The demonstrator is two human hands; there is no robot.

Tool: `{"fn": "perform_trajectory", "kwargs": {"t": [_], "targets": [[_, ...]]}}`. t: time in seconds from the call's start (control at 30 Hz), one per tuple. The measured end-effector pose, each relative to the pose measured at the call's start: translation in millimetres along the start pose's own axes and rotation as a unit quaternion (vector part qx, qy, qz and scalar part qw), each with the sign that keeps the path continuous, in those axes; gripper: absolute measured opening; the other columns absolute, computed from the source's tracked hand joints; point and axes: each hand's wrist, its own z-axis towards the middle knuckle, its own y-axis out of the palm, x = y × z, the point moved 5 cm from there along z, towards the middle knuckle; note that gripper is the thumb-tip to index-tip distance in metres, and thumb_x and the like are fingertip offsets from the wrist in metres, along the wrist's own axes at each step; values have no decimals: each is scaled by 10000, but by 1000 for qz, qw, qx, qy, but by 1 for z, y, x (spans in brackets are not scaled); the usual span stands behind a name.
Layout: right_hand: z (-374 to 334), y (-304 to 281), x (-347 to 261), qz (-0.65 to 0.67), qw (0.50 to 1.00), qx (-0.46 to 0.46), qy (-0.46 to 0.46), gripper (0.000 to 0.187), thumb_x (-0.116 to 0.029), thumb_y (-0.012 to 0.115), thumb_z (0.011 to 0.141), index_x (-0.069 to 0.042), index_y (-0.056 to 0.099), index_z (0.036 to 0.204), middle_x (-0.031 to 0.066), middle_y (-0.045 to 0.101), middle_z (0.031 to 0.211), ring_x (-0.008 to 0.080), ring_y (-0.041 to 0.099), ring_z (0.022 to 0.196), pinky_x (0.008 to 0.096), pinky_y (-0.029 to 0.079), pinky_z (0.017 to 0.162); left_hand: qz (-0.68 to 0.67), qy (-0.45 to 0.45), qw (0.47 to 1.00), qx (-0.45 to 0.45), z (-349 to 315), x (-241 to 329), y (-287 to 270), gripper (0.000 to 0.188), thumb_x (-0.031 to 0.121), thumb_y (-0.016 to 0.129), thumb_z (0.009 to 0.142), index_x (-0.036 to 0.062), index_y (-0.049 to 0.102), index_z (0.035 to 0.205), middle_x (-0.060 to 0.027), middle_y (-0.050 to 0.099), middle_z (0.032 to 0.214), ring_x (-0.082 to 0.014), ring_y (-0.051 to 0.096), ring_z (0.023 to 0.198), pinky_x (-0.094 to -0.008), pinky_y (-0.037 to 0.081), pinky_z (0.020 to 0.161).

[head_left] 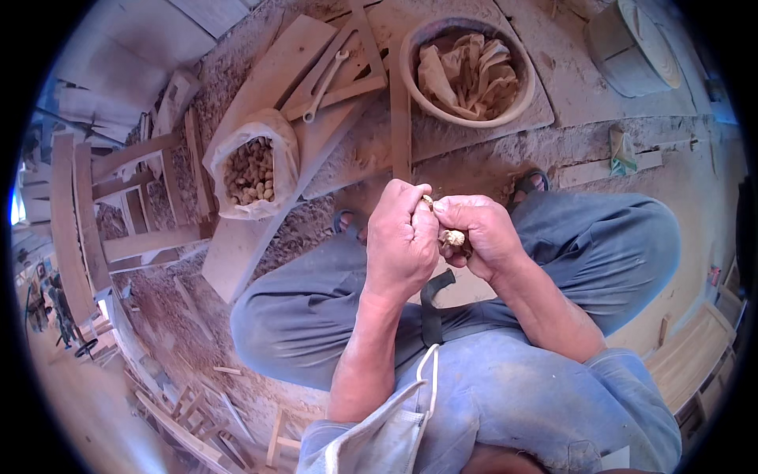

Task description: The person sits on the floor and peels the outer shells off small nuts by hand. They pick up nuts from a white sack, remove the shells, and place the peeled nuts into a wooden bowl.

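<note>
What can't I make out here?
All in the head view:
Left hand: fingertips mostly hidden behind its back.
Right hand: palm hidden by its curled fingers.
White bag: bottom covered by peanuts.
Basin: bottom covered by crumpled brown material.
Dark clutter, far left: too small.

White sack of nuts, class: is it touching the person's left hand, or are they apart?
Apart. The head view shows the left hand well to the right of the white sack, with a plain gap between them.
</note>
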Motion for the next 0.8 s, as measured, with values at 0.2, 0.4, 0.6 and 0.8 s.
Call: {"fn": "perform_trajectory", "kwargs": {"t": [0.2,0.4,0.6,0.8], "targets": [[1,1,2,-11,1000,3,-3,182,-187,626,944,-61,645,814,34,572,647,128,515,476,259,325,391,-28,-25,999,11,-1,-4,0,239,-94,475,845,-65,671,978,-85,589,843,-134,560,702,-256,458,624],[-3,6,-3,-13,1000,-16,5,193,-179,621,947,-17,645,845,51,585,668,121,517,476,253,330,390,-141,-65,987,31,-3,-22,-2,293,-104,453,829,-60,695,988,-55,603,844,-104,564,667,-235,455,568],[-7,7,-11,42,997,-61,39,171,-150,621,954,8,638,892,67,625,746,124,571,541,257,384,419,-353,-243,902,42,-8,-25,-1,336,-44,430,883,-110,643,1135,-104,628,911,-114,583,682,-235,475,565],[-36,35,-45,-359,892,55,-268,147,-75,630,953,44,613,870,61,690,751,97,643,659,255,518,621,-523,-303,788,115,-10,-39,11,349,199,447,1027,-72,573,1207,-132,625,935,-173,598,684,-271,479,534]]}}
